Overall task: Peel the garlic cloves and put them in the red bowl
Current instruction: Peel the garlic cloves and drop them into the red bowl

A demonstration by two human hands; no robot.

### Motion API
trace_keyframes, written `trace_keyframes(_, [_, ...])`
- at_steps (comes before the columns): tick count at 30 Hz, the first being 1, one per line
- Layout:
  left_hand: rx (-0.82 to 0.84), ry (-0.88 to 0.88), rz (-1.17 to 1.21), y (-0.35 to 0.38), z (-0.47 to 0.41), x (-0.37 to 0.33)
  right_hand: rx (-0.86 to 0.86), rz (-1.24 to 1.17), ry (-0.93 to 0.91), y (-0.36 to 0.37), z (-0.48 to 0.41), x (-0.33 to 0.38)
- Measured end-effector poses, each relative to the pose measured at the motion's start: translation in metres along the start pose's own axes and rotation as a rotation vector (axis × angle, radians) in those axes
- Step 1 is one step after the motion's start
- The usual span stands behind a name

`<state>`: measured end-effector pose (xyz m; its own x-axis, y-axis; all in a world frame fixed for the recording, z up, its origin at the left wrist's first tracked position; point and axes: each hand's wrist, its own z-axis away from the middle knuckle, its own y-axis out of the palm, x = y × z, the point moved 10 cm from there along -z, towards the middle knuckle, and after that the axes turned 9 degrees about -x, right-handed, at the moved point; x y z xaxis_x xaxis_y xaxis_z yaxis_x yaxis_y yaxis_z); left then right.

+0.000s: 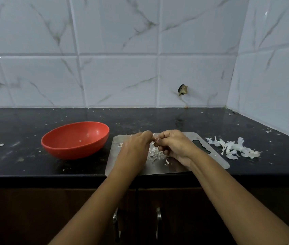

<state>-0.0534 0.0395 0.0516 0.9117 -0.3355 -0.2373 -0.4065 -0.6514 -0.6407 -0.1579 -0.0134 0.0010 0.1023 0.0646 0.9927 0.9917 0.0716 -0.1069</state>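
My left hand [136, 145] and my right hand [173, 145] meet above a steel cutting board [216, 161], fingers curled. Between their fingertips they pinch a small garlic clove [155, 138], mostly hidden by the fingers. Loose bits of garlic skin [155, 154] lie on the board under the hands. The red bowl [74, 139] stands on the black counter to the left of the board, with only a few tiny specks visible inside.
A pile of white garlic peels [234, 148] lies on the counter [25, 156] right of the board. Small skin flakes are scattered over the counter. Tiled walls close the back and right side. Cabinet doors with metal handles [158, 216] are below the counter edge.
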Motion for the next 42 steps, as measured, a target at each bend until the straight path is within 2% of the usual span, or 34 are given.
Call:
trace_keyframes(2, [0.005,0.023,-0.037,0.0,0.001,-0.003,0.023,-0.057,0.072,0.002,0.001,-0.003])
trace_keyframes(4, [-0.027,0.016,0.066,-0.003,0.001,-0.002,0.027,-0.066,0.043,0.002,0.002,0.0])
trace_keyframes(7, [-0.01,-0.091,0.409,0.003,0.0,0.011,-0.044,0.119,-0.255,-0.004,0.005,0.02])
trace_keyframes(11, [0.218,-0.441,0.935,0.04,0.006,0.033,-0.172,0.284,-0.628,-0.006,0.018,0.04])
trace_keyframes(15, [0.34,-0.553,1.134,0.054,0.01,0.034,-0.214,0.47,-0.933,0.004,0.035,0.057])
trace_keyframes(18, [0.341,-0.572,1.156,0.054,0.01,0.035,-0.211,0.582,-0.998,0.009,0.037,0.059])
trace_keyframes(20, [0.301,-0.559,1.139,0.052,0.009,0.036,-0.233,0.621,-0.972,0.009,0.033,0.056])
trace_keyframes(23, [0.2,-0.504,1.009,0.044,0.007,0.039,-0.278,0.579,-0.792,0.004,0.02,0.046])
trace_keyframes(28, [0.056,-0.338,0.743,0.025,0.002,0.038,-0.229,0.282,-0.41,0.0,0.005,0.025])
trace_keyframes(31, [0.007,-0.179,0.535,0.013,0.001,0.028,-0.203,0.174,-0.213,0.0,0.0,0.01])
trace_keyframes(33, [-0.032,-0.098,0.363,0.007,0.001,0.021,-0.189,0.128,-0.116,0.001,-0.001,0.002])
trace_keyframes(35, [-0.056,-0.077,0.295,0.004,0.003,0.019,-0.182,0.118,-0.088,0.002,-0.001,0.001])
trace_keyframes(38, [-0.027,-0.114,0.423,0.006,0.003,0.022,-0.176,0.09,-0.148,0.002,0.003,0.007])
trace_keyframes(42, [0.096,-0.302,0.728,0.025,0.004,0.032,-0.192,0.085,-0.278,-0.002,0.01,0.014])
